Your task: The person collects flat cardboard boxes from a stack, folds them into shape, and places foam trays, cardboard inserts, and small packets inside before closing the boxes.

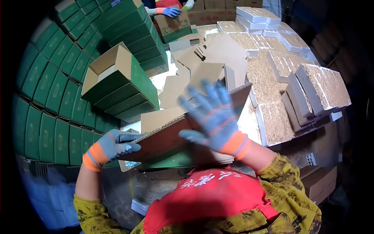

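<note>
My left hand (pixel 113 148), in a blue-grey glove with an orange cuff, grips the left end of a cardboard box (pixel 167 136) with its fingers and thumb. The box stands close to my body, brown on its near side with green below. Over the box's right part is my right hand (pixel 214 117), gloved alike, slightly blurred, with its fingers spread. Whether its palm touches the cardboard is hard to tell. Behind the box lie loose cardboard flaps (pixel 226 50). An open green box (pixel 117 78) on top of other green boxes stands to the left.
Green boxes (pixel 58 97) are stacked high along the left. White trays with a brown, crumbly surface (pixel 272 121) cover the right side, some piled or tilted. Across the table, a co-worker's gloved hands (pixel 171 12) are at another box (pixel 173 24). Brown cartons (pixel 321 183) stand low at the right.
</note>
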Demonstrator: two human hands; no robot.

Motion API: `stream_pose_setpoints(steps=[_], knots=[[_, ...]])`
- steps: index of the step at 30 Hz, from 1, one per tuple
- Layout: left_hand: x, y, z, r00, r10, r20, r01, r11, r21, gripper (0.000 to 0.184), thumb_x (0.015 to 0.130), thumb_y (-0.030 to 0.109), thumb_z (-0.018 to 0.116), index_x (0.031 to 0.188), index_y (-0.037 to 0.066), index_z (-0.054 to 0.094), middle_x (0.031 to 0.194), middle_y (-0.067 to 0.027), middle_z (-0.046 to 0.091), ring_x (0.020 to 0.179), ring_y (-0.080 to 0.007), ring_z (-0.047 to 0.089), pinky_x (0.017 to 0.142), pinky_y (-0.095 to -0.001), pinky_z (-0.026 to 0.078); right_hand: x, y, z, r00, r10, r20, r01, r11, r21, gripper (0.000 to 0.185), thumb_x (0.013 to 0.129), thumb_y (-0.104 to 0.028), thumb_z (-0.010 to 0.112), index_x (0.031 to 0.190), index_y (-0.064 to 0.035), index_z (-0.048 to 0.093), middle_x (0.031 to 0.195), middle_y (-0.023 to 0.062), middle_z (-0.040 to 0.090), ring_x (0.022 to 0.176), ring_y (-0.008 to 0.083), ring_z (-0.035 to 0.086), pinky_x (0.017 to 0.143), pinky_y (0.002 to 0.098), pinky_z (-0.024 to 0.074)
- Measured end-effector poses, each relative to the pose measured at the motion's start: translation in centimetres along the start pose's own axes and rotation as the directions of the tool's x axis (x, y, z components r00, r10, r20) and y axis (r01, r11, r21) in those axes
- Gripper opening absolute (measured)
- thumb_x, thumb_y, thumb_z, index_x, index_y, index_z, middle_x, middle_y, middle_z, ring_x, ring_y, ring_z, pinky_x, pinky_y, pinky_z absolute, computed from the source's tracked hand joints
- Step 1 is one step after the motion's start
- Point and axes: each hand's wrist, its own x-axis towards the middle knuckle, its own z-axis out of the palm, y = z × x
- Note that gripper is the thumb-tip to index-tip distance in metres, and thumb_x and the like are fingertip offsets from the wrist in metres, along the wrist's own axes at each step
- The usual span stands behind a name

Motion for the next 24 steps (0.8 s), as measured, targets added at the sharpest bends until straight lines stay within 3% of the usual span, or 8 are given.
stream_pose_setpoints(steps=[3, 7, 12, 16, 19, 20, 22, 24], knots=[[2.8, -4.6, -2.9, 0.928, 0.223, 0.298, -0.13, 0.944, -0.302, 0.037, 0.082, 0.02, 0.066, 0.113, 0.0, 0.061, 0.1, -0.0039, 0.064, 0.088, -0.0065, 0.055, 0.08, -0.0214, 0.044, -0.5, 0.3, -0.1, 0.997, -0.069, 0.047, 0.069, 0.998, -0.002, 0.064, 0.078, -0.047, 0.06, 0.132, -0.0174, 0.045, 0.138, 0.0131, 0.04, 0.127, 0.0372, 0.033, 0.106, 0.0525, 0.0209], [3.8, -3.5, -2.7, 0.923, 0.186, 0.338, -0.167, 0.982, -0.083, 0.043, 0.083, 0.021, 0.065, 0.119, 0.0, 0.057, 0.106, -0.0026, 0.06, 0.092, -0.0073, 0.052, 0.084, -0.0238, 0.043, -3.6, -0.4, -2.9, 0.976, -0.15, 0.16, 0.138, 0.987, 0.085, 0.057, 0.078, -0.045, 0.062, 0.128, -0.0206, 0.05, 0.135, 0.0069, 0.043, 0.129, 0.0357, 0.032, 0.107, 0.0525, 0.021], [1.9, -0.5, -1.6, 0.887, 0.334, -0.319, -0.409, 0.888, -0.208, 0.035, 0.082, 0.015, 0.06, 0.112, 0.002, 0.049, 0.096, -0.0037, 0.056, 0.086, -0.0098, 0.054, 0.079, -0.0264, 0.046, -5.8, -0.3, -4.3, 0.998, -0.047, -0.036, 0.055, 0.962, 0.268, 0.038, 0.064, -0.038, 0.079, 0.086, -0.0126, 0.06, 0.085, 0.0036, 0.058, 0.108, 0.0287, 0.054, 0.104, 0.0527, 0.0271], [2.7, -3.4, -1.1, 0.803, 0.216, -0.556, -0.382, 0.901, -0.203, 0.031, 0.078, 0.011, 0.067, 0.1, 0.007, 0.046, 0.082, -0.0011, 0.052, 0.069, -0.0063, 0.049, 0.059, -0.0197, 0.042, -6.2, 0.3, -5.7, 0.997, -0.002, -0.078, 0.035, 0.906, 0.423, 0.037, 0.059, -0.025, 0.084, 0.081, -0.0085, 0.059, 0.078, 0.0061, 0.055, 0.095, 0.0276, 0.057, 0.094, 0.0471, 0.0402], [6.4, -6.5, 1.1, 0.594, 0.422, -0.685, -0.594, 0.804, -0.019, 0.032, 0.076, 0.005, 0.071, 0.092, 0.008, 0.043, 0.068, 0.0028, 0.043, 0.061, -0.0035, 0.041, 0.053, -0.0182, 0.036, -5.2, -1.4, -5.0, 0.992, -0.116, 0.053, 0.071, 0.849, 0.524, 0.034, 0.062, -0.023, 0.082, 0.083, -0.0063, 0.06, 0.082, 0.0093, 0.056, 0.093, 0.0295, 0.056, 0.085, 0.0401, 0.0461], [5.7, -5.5, 1.0, 0.702, 0.36, -0.614, -0.48, 0.877, -0.035, 0.027, 0.075, 0.011, 0.072, 0.089, 0.006, 0.049, 0.069, -0.0002, 0.05, 0.066, -0.0058, 0.048, 0.058, -0.0206, 0.041, -4.0, -2.2, -4.8, 0.985, -0.149, 0.09, 0.085, 0.863, 0.498, 0.03, 0.067, -0.022, 0.078, 0.085, -0.0062, 0.06, 0.087, 0.0096, 0.057, 0.096, 0.0299, 0.055, 0.084, 0.0395, 0.0459], [5.0, -4.3, 3.0, 0.722, 0.594, -0.356, -0.404, 0.779, 0.48, 0.021, 0.079, 0.018, 0.069, 0.087, 0.003, 0.056, 0.075, -0.0047, 0.059, 0.069, -0.011, 0.055, 0.062, -0.025, 0.046, -1.6, -3.1, -3.8, 0.962, -0.221, 0.163, 0.104, 0.843, 0.527, 0.029, 0.069, -0.019, 0.077, 0.09, -0.0057, 0.062, 0.094, 0.01, 0.059, 0.101, 0.0302, 0.055, 0.089, 0.0407, 0.0455], [5.9, -4.7, 2.9, 0.868, 0.495, -0.025, -0.409, 0.744, 0.529, 0.031, 0.077, 0.026, 0.071, 0.093, 0.002, 0.06, 0.085, -0.0032, 0.061, 0.07, -0.0079, 0.05, 0.065, -0.0217, 0.044, 0.2, -2.8, -2.9, 0.957, -0.22, 0.189, 0.076, 0.818, 0.57, 0.026, 0.072, -0.015, 0.074, 0.092, -0.0042, 0.062, 0.099, 0.011, 0.061, 0.104, 0.0335, 0.054, 0.089, 0.041, 0.0452]])
